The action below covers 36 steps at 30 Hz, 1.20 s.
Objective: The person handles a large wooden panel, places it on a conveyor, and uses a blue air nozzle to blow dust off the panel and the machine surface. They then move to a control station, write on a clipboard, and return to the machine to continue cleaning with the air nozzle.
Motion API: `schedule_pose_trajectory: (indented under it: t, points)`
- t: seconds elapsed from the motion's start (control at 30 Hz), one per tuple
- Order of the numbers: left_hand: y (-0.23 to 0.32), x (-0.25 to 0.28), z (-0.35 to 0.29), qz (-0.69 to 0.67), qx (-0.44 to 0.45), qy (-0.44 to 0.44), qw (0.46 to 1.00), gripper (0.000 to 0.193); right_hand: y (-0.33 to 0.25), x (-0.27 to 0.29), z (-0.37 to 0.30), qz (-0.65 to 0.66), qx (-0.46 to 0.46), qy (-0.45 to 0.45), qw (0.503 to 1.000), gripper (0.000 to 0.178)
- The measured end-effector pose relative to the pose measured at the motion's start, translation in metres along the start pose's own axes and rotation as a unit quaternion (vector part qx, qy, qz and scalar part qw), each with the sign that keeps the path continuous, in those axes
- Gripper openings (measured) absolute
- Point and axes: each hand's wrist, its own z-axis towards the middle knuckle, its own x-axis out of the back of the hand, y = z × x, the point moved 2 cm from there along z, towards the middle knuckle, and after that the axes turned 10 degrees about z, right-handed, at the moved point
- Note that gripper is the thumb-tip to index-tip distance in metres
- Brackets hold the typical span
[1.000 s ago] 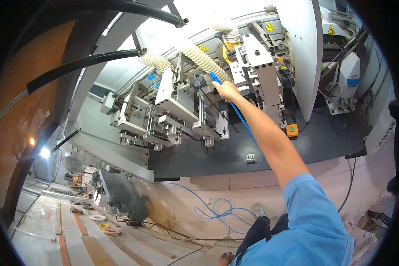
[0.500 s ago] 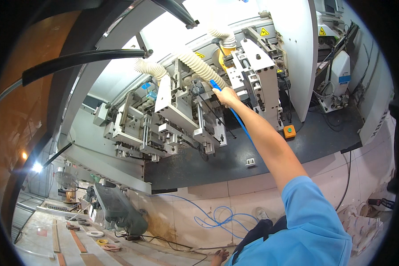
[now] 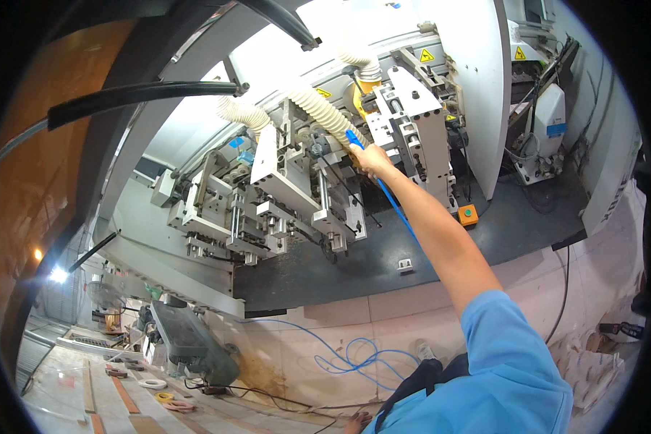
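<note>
My right hand (image 3: 371, 160) is wrapped round a blue air blow gun (image 3: 353, 137), held out over the machine. From its handle a thin blue air hose (image 3: 393, 201) runs back under my forearm. The gun's tip is close to a ribbed cream suction hose (image 3: 325, 112) among the metal machine units (image 3: 289, 177); whether they touch I cannot tell. Low at the bottom edge, my left hand (image 3: 359, 421) hangs beside my body, partly cut off, its visible fingers loosely apart with nothing seen in them.
An orange box with a green button (image 3: 468, 215) and a small white block (image 3: 405, 265) sit on the dark machine base (image 3: 311, 278). Loops of blue hose (image 3: 354, 358) lie on the floor. A grey-green motor housing (image 3: 192, 343) stands left; a white panel (image 3: 477, 94) hangs right.
The view has shifted slightly. The blow gun stays at nearly the same place by the ribbed hose, still in my right hand. My left hand sits a little lower in the picture.
</note>
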Motion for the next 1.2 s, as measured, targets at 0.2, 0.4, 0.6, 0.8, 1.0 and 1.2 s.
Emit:
schedule_pose_trajectory:
  t: [0.2, 0.4, 0.6, 0.8, 1.0, 1.2]
  points:
    - [-0.005, -0.012, 0.013, 0.188, -0.103, 0.016, 0.977, 0.043, -0.027, 0.011, -0.108, 0.127, 0.105, -0.066, 0.984, 0.072]
    - [-0.007, -0.018, 0.022, 0.189, -0.068, 0.019, 0.979, 0.050, -0.035, 0.016, -0.234, -0.087, 0.150, -0.130, 0.976, 0.068]
    - [0.027, -0.031, -0.002, -0.078, -0.069, 0.006, 0.995, 0.037, 0.040, -0.044, -0.330, -0.199, 0.194, -0.217, 0.936, 0.061]
    - [0.041, -0.037, -0.034, -0.089, -0.062, 0.034, 0.993, 0.041, 0.153, -0.135, -0.400, -0.334, 0.198, -0.340, 0.856, 0.060]
    - [-0.002, -0.041, -0.035, -0.156, -0.032, 0.057, 0.986, 0.040, 0.198, -0.130, -0.375, -0.372, 0.087, -0.178, 0.907, 0.059]
    - [-0.028, -0.044, -0.033, -0.032, -0.104, 0.044, 0.993, 0.038, 0.156, -0.196, -0.351, -0.305, 0.219, -0.211, 0.903, 0.058]
